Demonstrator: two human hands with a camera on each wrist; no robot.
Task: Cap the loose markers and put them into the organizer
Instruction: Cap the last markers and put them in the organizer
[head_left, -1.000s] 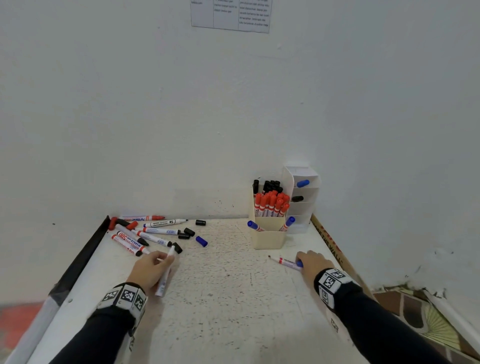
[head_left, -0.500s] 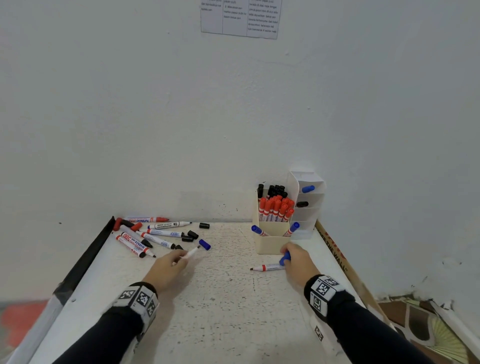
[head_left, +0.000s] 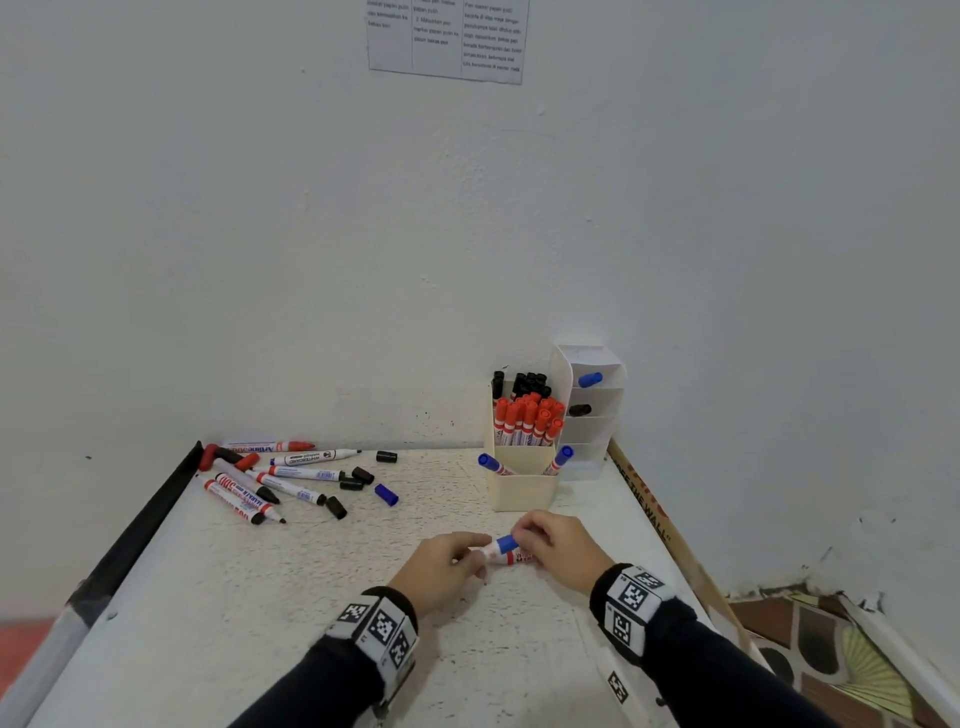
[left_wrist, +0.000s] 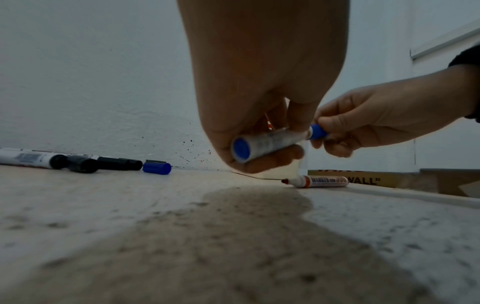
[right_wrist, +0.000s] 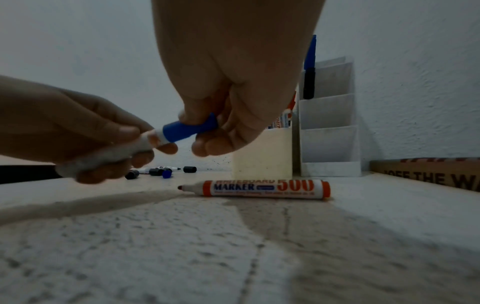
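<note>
While the heap of loose markers (head_left: 260, 480) and stray caps (head_left: 358, 480) lies untouched at the far left of the table (head_left: 260, 623), well apart from both hands, the work goes on near the middle front, just before the organizer. Going from left, the left hand (head_left: 441, 566) has its fingers curled round the white barrel of the blue marker (left_wrist: 270, 143), holding it nearly level and clear of the tabletop; that looks meant to keep the barrel steady and its open end turned toward the other hand. Next to it, the right hand (head_left: 558, 545) pinches the blue cap (right_wrist: 189, 130) between thumb and fingertips, and the cap meets the barrel's end; I judge it is being pushed home, though whether it has seated fully cannot be told. So the marker spans the short gap between the two hands, gripped at both ends. Directly beneath them an uncapped red marker (right_wrist: 259, 188) lies flat on the table, tip pointing left, probably parked within reach as the following one to cap. Beyond the right hand stands the cream organizer (head_left: 522, 488), already holding upright red and black markers and two blue ones in its front pocket, with a white tiered holder (head_left: 592, 426) touching its right side.
</note>
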